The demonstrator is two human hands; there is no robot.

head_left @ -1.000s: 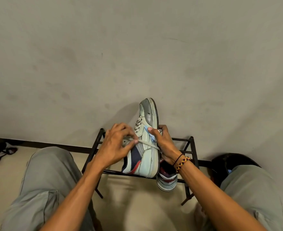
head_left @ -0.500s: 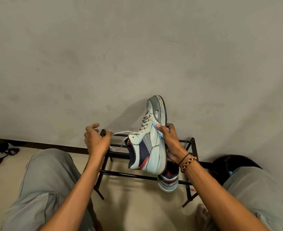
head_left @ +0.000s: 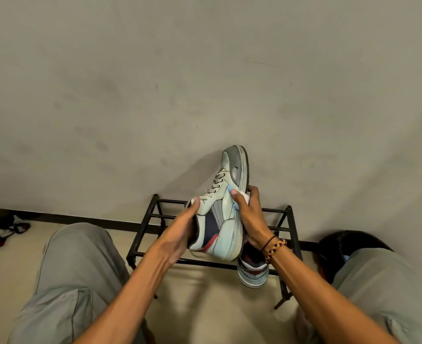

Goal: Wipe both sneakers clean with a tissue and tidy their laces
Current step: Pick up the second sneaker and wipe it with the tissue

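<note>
A pale green sneaker (head_left: pixel 226 207) with grey, navy and red panels is held up on its side, toe pointing up toward the wall. My right hand (head_left: pixel 250 214) grips its sole side and pinches a pale blue-white tissue (head_left: pixel 242 194) against it. My left hand (head_left: pixel 180 232) holds the ankle collar, thumb on top near the grey laces (head_left: pixel 214 182). The second sneaker (head_left: pixel 253 271) lies on the rack below, partly hidden by my right wrist.
A black metal shoe rack (head_left: pixel 152 217) stands against the grey wall. My knees in grey trousers frame the view. Dark sandals (head_left: pixel 6 229) lie on the floor at far left. A black round object (head_left: pixel 341 244) sits at the right by the wall.
My left hand let go of the pulled-out lace end and came back to hold the sneaker's collar. The sneaker stayed raised in my right hand.
</note>
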